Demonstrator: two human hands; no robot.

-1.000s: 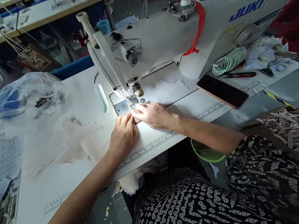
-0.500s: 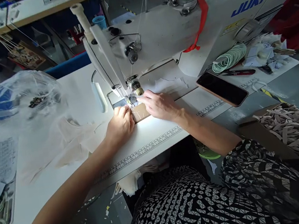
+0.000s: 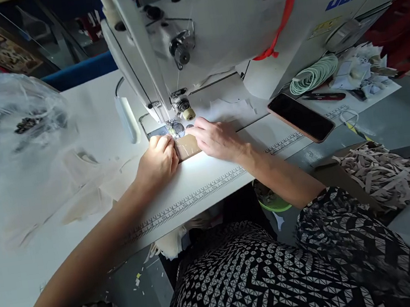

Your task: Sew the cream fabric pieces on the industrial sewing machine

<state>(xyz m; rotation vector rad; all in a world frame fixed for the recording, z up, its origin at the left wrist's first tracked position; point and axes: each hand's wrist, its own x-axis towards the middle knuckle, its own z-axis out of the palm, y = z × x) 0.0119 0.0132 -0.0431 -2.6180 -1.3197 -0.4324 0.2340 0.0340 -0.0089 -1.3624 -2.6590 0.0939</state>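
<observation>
Just below the presser foot (image 3: 174, 128), near the frame's centre, the tan piece (image 3: 188, 147) is being closely flanked by the left hand (image 3: 155, 156) and right hand (image 3: 221, 139), its visible length being aligned roughly with the bench (image 3: 180, 197) edge. Fingers are being held curled; whether anything is being gripped cannot be told.

A smartphone (image 3: 301, 117) lies screen-up at right, near a pale green coil (image 3: 314, 75); a clear plastic bag (image 3: 10, 99) is positioned at far left.
</observation>
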